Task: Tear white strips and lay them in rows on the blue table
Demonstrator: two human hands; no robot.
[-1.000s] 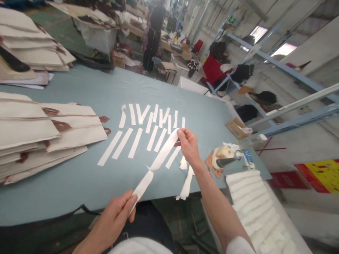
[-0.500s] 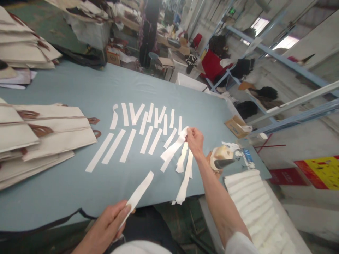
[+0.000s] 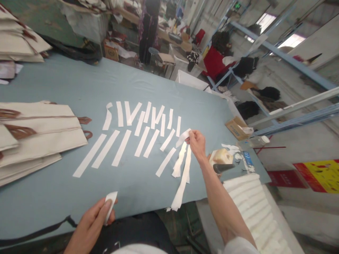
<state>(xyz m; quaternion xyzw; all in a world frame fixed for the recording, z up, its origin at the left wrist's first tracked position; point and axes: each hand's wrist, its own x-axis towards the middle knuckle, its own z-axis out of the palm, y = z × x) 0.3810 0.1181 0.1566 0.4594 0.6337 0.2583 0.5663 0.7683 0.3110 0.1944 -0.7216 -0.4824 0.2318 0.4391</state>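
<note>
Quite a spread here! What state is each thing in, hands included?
Left hand: closed on a white strip, its end sticking out.
Right hand: pinching another strip by one end.
Loose strips: mostly flat, spread out, some touching.
Leftmost far strip: curled at its far end.
Pale strips: uneven, ragged at the near ends.
Cream pieces: piled up.

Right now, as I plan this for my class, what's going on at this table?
A person's right hand pinches a white strip over the table. The left hand grips a folded or short white piece by the near edge. More white pieces lie spread in two rough rows. Ragged cream strips run from beside the right hand toward the near edge; whether it holds them too is unclear. Pale cloth panels with brown loops are piled at the left.
</note>
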